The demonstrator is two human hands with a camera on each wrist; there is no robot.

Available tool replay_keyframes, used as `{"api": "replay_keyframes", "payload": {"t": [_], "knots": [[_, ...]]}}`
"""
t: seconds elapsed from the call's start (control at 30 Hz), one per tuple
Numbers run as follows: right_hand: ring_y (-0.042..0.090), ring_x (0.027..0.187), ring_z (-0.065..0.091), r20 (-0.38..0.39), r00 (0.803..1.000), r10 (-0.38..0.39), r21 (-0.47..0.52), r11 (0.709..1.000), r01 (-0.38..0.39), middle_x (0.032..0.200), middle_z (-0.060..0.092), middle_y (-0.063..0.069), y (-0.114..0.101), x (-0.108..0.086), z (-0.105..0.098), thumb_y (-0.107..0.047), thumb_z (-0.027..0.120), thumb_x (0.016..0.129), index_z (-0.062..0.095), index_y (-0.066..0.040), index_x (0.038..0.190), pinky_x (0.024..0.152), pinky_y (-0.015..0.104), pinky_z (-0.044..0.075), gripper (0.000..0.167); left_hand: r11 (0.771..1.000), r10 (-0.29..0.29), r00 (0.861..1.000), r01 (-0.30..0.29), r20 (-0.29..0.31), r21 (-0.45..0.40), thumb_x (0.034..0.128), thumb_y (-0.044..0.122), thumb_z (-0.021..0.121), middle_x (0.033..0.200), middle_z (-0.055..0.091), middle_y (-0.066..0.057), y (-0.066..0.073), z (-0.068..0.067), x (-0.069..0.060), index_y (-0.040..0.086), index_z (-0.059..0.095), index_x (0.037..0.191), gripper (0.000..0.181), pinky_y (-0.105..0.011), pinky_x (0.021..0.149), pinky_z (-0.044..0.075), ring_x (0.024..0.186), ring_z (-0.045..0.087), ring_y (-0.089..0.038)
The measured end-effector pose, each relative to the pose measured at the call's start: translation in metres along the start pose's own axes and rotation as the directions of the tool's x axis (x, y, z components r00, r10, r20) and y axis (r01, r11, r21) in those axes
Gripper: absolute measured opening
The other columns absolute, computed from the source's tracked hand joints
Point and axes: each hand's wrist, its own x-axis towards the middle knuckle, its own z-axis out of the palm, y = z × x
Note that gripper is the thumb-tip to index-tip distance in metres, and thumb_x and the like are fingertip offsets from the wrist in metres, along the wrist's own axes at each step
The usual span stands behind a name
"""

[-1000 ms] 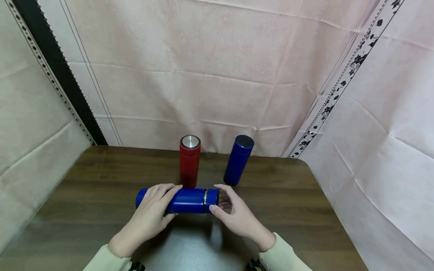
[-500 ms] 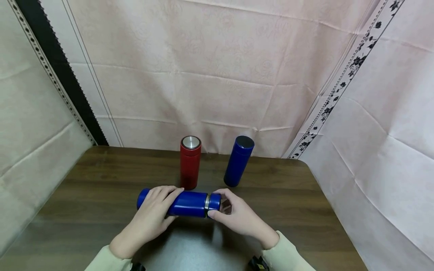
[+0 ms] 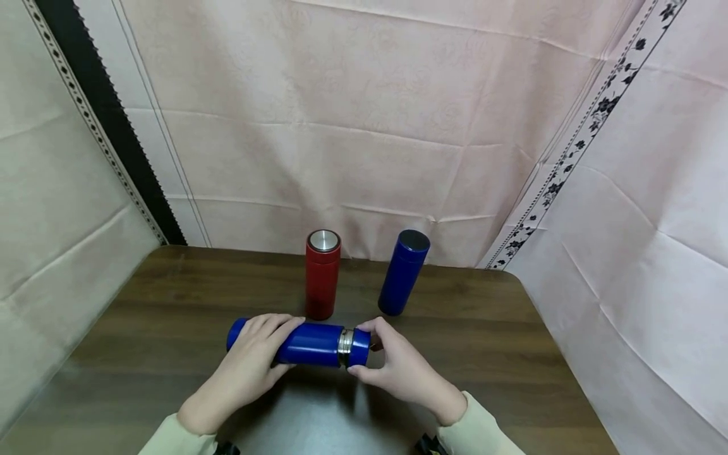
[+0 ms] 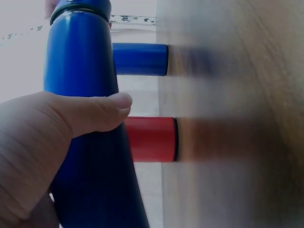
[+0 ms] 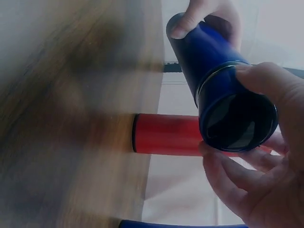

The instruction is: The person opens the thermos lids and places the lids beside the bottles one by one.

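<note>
A blue thermos flask lies sideways between my hands, above the wooden table. My left hand grips its body, fingers over the top and the thumb along the near side. With thumb and fingers my right hand pinches the blue lid at the right end. A silver band shows between lid and body in the head view. The right wrist view shows the lid's dark end face. Behind the flask stand a red thermos with a silver top and another blue thermos.
The brown wooden table has its back edge against a pale patterned cloth. More cloth hangs on the left and right sides. The two standing thermoses are a short way beyond my hands.
The silver band between lid and body has widened as the lid shifted outward. My right hand's fingers have turned round the lid. My left hand keeps its grip on the body.
</note>
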Motion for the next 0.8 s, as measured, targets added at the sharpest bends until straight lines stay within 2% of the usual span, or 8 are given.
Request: {"api": "replay_keyframes", "payload": {"t": [0.07, 0.17, 0.23, 0.27, 0.43, 0.5, 0.67, 0.8], "knots": [[0.014, 0.101, 0.057, -0.025, 0.997, -0.075, -0.138, 0.988, 0.071, 0.12, 0.055, -0.005, 0.0, 0.0, 0.001, -0.039, 0.077, 0.082, 0.046, -0.021, 0.125, 0.086, 0.031, 0.051, 0.057, 1.0, -0.006, 1.0, 0.007, 0.016, -0.015, 0.0705, 0.028, 0.087, 0.131, 0.055, -0.002, 0.0, -0.001, 0.001, 0.02, 0.049, 0.14, 0.08, -0.054, 0.103, 0.033, 0.121, 0.047, -0.025], [0.013, 0.106, 0.057, -0.074, 0.973, -0.217, -0.359, 0.917, 0.177, 0.127, 0.054, -0.003, 0.002, 0.0, 0.003, -0.032, 0.079, 0.081, 0.049, -0.015, 0.125, 0.089, 0.033, 0.05, 0.056, 0.999, -0.023, 0.999, 0.025, 0.047, -0.048, 0.0712, 0.028, 0.087, 0.13, 0.057, -0.002, 0.0, -0.002, 0.001, 0.017, 0.05, 0.139, 0.078, -0.053, 0.102, 0.035, 0.12, 0.049, -0.024], [0.013, 0.111, 0.056, -0.11, 0.953, -0.281, -0.448, 0.87, 0.205, 0.131, 0.053, -0.002, 0.005, 0.0, 0.004, -0.03, 0.08, 0.079, 0.05, -0.013, 0.124, 0.092, 0.034, 0.049, 0.056, 0.997, -0.035, 0.998, 0.039, 0.061, -0.066, 0.0722, 0.028, 0.086, 0.131, 0.057, -0.003, -0.001, -0.003, 0.001, 0.015, 0.05, 0.139, 0.077, -0.053, 0.102, 0.036, 0.121, 0.049, -0.025], [0.013, 0.112, 0.056, -0.128, 0.949, -0.286, -0.449, 0.871, 0.202, 0.132, 0.053, -0.002, 0.006, 0.0, 0.004, -0.03, 0.08, 0.079, 0.05, -0.013, 0.124, 0.093, 0.034, 0.049, 0.057, 0.997, -0.041, 0.997, 0.045, 0.062, -0.069, 0.0726, 0.028, 0.086, 0.131, 0.056, -0.003, -0.002, -0.003, 0.001, 0.015, 0.05, 0.139, 0.076, -0.053, 0.101, 0.036, 0.121, 0.049, -0.025], [0.009, 0.113, 0.055, -0.176, 0.968, -0.18, -0.257, 0.957, 0.132, 0.131, 0.05, -0.004, 0.014, 0.0, 0.005, -0.035, 0.078, 0.082, 0.042, -0.016, 0.133, 0.092, 0.03, 0.049, 0.065, 0.992, -0.089, 0.996, 0.09, 0.016, -0.091, 0.0723, 0.028, 0.086, 0.133, 0.054, -0.004, -0.006, -0.005, 0.0, 0.016, 0.048, 0.139, 0.078, -0.057, 0.101, 0.033, 0.123, 0.046, -0.027], [0.009, 0.111, 0.055, -0.162, 0.977, -0.136, -0.186, 0.977, 0.105, 0.132, 0.047, -0.004, 0.018, 0.002, 0.006, -0.039, 0.074, 0.085, 0.037, -0.02, 0.141, 0.091, 0.03, 0.05, 0.071, 0.986, -0.123, 0.992, 0.121, -0.009, -0.118, 0.0713, 0.028, 0.087, 0.133, 0.054, -0.004, -0.008, -0.006, -0.001, 0.017, 0.048, 0.139, 0.08, -0.058, 0.101, 0.03, 0.124, 0.045, -0.029], [0.008, 0.109, 0.052, -0.114, 0.991, -0.071, -0.065, 0.996, 0.064, 0.132, 0.041, -0.006, 0.024, 0.005, 0.01, -0.046, 0.067, 0.088, 0.032, -0.028, 0.148, 0.092, 0.034, 0.049, 0.072, 0.95, -0.222, 0.974, 0.204, -0.05, -0.236, 0.0691, 0.027, 0.089, 0.129, 0.057, -0.005, -0.014, -0.009, -0.001, 0.018, 0.05, 0.137, 0.079, -0.057, 0.098, 0.023, 0.123, 0.04, -0.029], [0.009, 0.107, 0.053, -0.101, 0.994, -0.029, 0.029, 0.999, 0.032, 0.127, 0.043, -0.006, 0.029, 0.01, 0.016, -0.047, 0.069, 0.087, 0.037, -0.026, 0.144, 0.091, 0.035, 0.05, 0.069, 0.894, -0.321, 0.946, 0.291, -0.036, -0.341, 0.0706, 0.033, 0.087, 0.129, 0.055, -0.008, -0.018, -0.011, 0.001, 0.019, 0.05, 0.137, 0.077, -0.058, 0.095, 0.026, 0.123, 0.037, -0.031]]}}
